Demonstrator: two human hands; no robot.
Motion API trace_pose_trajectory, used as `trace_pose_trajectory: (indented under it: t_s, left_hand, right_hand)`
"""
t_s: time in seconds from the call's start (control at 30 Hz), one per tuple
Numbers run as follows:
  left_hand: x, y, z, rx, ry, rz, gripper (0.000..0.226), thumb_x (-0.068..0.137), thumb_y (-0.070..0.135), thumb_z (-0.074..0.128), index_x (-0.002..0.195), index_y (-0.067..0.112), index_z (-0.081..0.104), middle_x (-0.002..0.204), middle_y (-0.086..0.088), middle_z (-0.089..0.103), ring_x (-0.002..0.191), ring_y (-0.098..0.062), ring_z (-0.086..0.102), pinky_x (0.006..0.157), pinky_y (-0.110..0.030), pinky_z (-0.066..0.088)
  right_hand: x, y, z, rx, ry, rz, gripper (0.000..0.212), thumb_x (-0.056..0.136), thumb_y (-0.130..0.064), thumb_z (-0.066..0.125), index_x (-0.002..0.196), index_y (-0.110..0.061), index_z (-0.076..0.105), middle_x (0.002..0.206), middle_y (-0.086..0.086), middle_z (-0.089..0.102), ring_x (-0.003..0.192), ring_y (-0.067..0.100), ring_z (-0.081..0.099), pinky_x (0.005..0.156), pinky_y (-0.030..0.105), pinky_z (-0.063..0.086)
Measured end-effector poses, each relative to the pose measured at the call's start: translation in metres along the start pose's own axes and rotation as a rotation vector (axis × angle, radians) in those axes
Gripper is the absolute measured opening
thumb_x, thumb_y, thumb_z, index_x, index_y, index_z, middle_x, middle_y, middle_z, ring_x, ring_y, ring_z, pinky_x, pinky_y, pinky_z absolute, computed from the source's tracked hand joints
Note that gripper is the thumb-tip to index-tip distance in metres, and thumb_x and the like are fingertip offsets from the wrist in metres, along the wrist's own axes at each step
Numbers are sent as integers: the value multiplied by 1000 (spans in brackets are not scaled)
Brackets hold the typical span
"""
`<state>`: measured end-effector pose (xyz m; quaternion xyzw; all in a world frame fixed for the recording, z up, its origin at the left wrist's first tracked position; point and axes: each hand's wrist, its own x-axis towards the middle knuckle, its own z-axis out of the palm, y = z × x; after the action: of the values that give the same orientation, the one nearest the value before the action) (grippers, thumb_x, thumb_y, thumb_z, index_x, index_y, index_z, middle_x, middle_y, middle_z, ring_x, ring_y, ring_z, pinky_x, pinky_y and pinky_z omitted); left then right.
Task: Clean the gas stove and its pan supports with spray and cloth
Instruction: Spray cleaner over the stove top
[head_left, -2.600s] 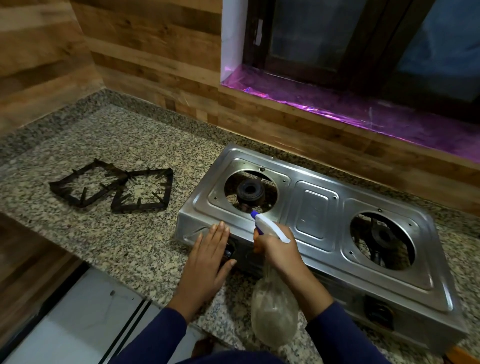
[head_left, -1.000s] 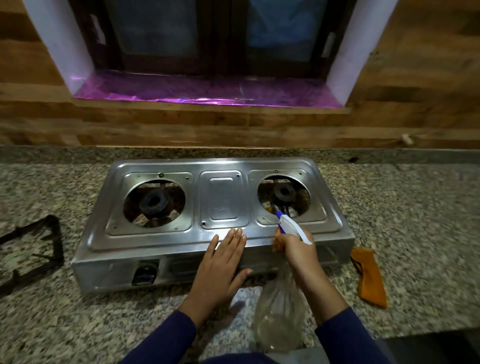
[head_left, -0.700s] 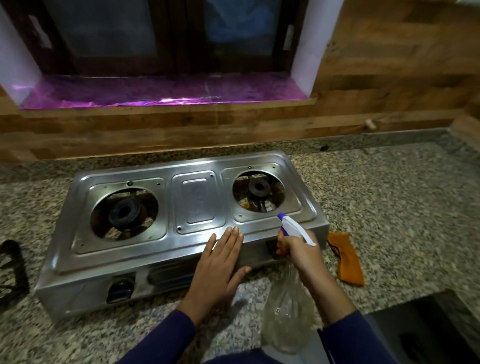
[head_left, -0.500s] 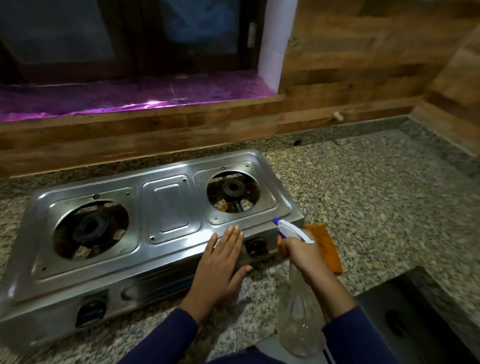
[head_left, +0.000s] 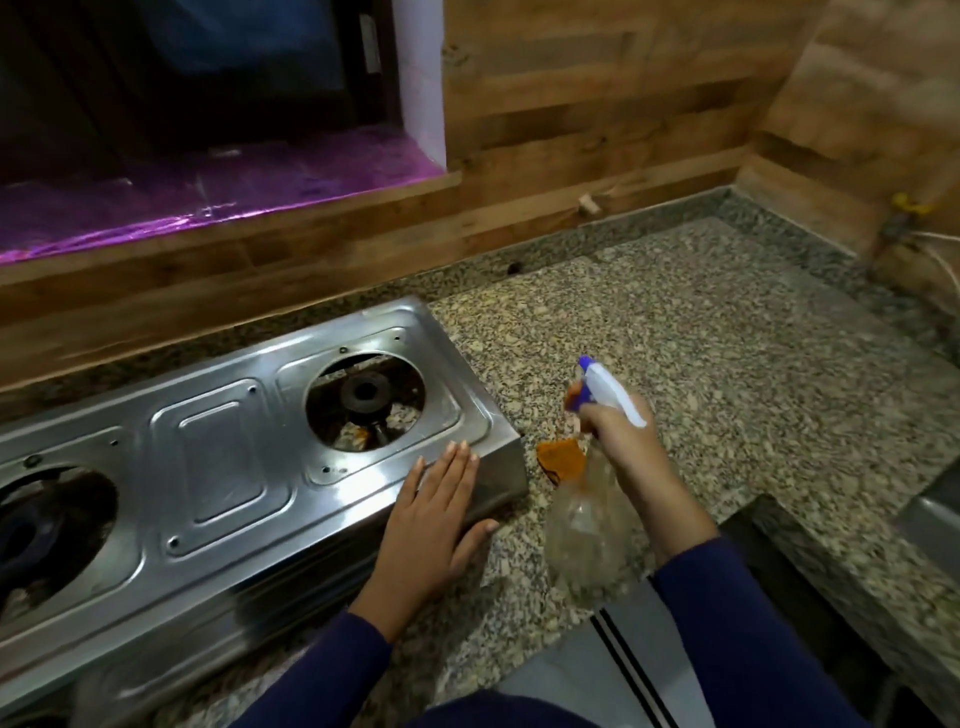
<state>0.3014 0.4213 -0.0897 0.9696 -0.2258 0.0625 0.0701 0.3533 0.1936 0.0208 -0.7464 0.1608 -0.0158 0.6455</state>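
A: Where are the 2 hands?
B: Left hand (head_left: 436, 514) lies flat, fingers straight, on the gas stove's (head_left: 223, 467) front right edge; right hand (head_left: 623, 441) grips the spray bottle (head_left: 587, 530) beside the stove, above the orange cloth (head_left: 561, 454) on the granite countertop (head_left: 727, 364).

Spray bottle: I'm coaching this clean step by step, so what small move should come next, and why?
Probably set the spray bottle down on the counter: the right hand holds it beyond the stove's right end, above bare counter, and the orange cloth lies beside that end, ready for wiping.
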Motion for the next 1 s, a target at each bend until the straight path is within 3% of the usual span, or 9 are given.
trace_pose_trajectory:
  t_s: [0.17,0.33,0.47,0.57,0.67,0.73,0.8,0.87,1.0]
  left_hand:
    - [-1,1,3,40,10,-17,73,101,59,25,155,10,26,163,-6,23,152,-20,17,120,-46,21]
    - [-3,1,2,77,0,-18,72,100,57,33,156,12,23,164,-5,17,153,-19,11,121,-45,18]
    - [-4,1,0,89,-7,-18,72,101,57,32,156,13,20,165,-4,15,153,-18,10,121,-43,16]
    - [-4,3,-3,81,-8,-28,71,102,57,30,157,14,20,165,-3,15,153,-17,10,121,-42,16]
    - [-5,4,-5,58,-15,-39,70,102,56,31,157,15,18,165,-2,13,153,-17,9,121,-42,16]
    - [-6,4,-5,54,-27,-46,70,102,56,31,157,16,16,166,-2,12,153,-16,7,121,-42,16]
    - [-5,5,-4,55,-30,-55,71,102,56,31,157,16,16,166,-2,11,153,-16,7,121,-42,16]
    - [-5,6,-4,45,-26,-66,70,102,57,30,157,16,16,166,-2,11,153,-16,7,121,-42,16]
    - [-9,8,-6,27,-18,-84,69,102,56,30,157,16,17,165,-1,12,153,-15,7,121,-42,15]
  right_hand:
    - [61,-20,10,51,94,-229,21,85,3,57,103,-6,63,81,0,56,64,9,50,51,13,39]
    - [113,-11,33,16,45,-382,16,85,2,58,97,-6,62,76,-5,53,56,-1,45,51,15,36]
    - [131,15,49,85,13,-259,23,87,1,62,108,-9,63,78,-6,54,60,-4,51,55,17,40]
    - [133,31,53,120,0,-139,42,85,-13,73,124,-6,59,86,-3,61,73,5,59,66,23,49]
    - [126,52,46,-34,-40,-130,69,77,-30,82,134,-14,46,116,-2,59,101,7,60,80,24,53]
    - [113,80,35,-238,27,-136,90,72,-39,84,143,-25,31,138,2,48,124,20,51,92,37,53]
    - [89,113,20,-462,83,-93,94,73,-48,80,146,-32,23,145,1,41,129,24,44,96,51,50]
    - [59,143,8,-557,67,-43,81,75,-44,78,141,-33,32,134,0,49,122,24,50,91,52,52]
    - [21,166,-12,-559,-31,-229,28,87,-13,67,108,-29,59,100,-7,59,97,18,57,73,25,45]
